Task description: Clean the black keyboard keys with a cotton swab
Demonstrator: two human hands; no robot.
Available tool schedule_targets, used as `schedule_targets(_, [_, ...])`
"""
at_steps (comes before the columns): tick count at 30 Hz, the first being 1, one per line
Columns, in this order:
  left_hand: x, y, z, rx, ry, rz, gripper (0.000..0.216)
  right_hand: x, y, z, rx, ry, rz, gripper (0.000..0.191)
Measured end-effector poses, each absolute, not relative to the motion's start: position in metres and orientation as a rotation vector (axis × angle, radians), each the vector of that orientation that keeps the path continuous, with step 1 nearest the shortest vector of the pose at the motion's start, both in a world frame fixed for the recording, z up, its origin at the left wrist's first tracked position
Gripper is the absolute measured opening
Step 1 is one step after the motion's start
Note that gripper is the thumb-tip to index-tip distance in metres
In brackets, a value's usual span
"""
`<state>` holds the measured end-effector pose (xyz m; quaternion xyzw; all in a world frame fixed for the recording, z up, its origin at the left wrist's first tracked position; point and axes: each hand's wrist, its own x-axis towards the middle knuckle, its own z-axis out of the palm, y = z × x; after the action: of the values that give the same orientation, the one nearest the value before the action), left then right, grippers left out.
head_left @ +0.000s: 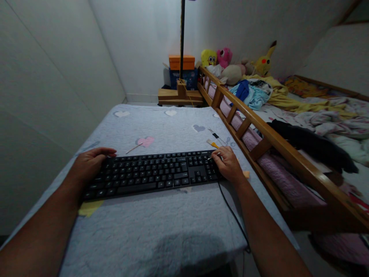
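A black keyboard (150, 175) lies on the cloth-covered table with its keys facing up. At its left end, my left hand (91, 163) grips the edge, the fingers reaching over the far corner. My right hand (227, 163) is above the number keys at the right end, its fingers pinched on a thin white cotton swab whose tip is near the keys. Most of that swab is hidden by the fingers. A second cotton swab (134, 148) lies on the cloth beyond the keyboard. Just past my right hand is a brush with a yellow handle (213, 144), partly covered.
A pale blue cloth (161, 223) with hearts covers the table. Tweezers-like thin metal tool (215, 135) lies at the far right. The keyboard cable (233, 215) hangs over the front edge. A wooden bed rail (259, 127) borders the right side; boxes (182, 62) stand behind.
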<state>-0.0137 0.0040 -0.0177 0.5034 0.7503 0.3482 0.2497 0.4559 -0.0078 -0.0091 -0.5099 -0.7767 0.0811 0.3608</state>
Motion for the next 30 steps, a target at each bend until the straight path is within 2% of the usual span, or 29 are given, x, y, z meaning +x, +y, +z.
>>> schedule_targets(10, [-0.010,0.003,-0.013,1.388,2.066,0.924,0.037,0.453,-0.002,-0.018,-1.340,-2.010,0.132,0.017])
schedule_targets(30, [-0.005,0.001,-0.007,1.329,2.052,0.947,0.032,0.455,-0.015,-0.006,-1.292,-2.039,0.239,0.018])
